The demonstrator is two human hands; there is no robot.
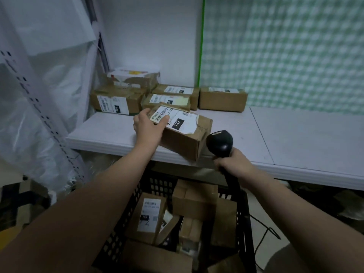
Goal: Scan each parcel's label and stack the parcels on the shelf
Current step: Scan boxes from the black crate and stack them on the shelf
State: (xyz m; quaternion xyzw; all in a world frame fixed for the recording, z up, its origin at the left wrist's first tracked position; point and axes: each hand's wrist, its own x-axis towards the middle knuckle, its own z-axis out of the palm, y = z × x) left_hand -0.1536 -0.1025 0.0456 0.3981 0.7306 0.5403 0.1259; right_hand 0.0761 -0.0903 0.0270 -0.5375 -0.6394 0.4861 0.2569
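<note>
A brown cardboard parcel with a white label marked 122 lies tilted on the white shelf, its near corner over the front edge. My left hand grips its left end, thumb on the label. My right hand holds the handle of a black barcode scanner, whose head sits just right of the parcel. Several labelled parcels are stacked at the back of the shelf. Below me, a black plastic crate holds several more boxes.
A white perforated upright and plastic sheeting stand at the left. A green-checked panel backs the shelf's right half. The scanner cable trails down right of the crate. Dark boxes sit on the floor at far left.
</note>
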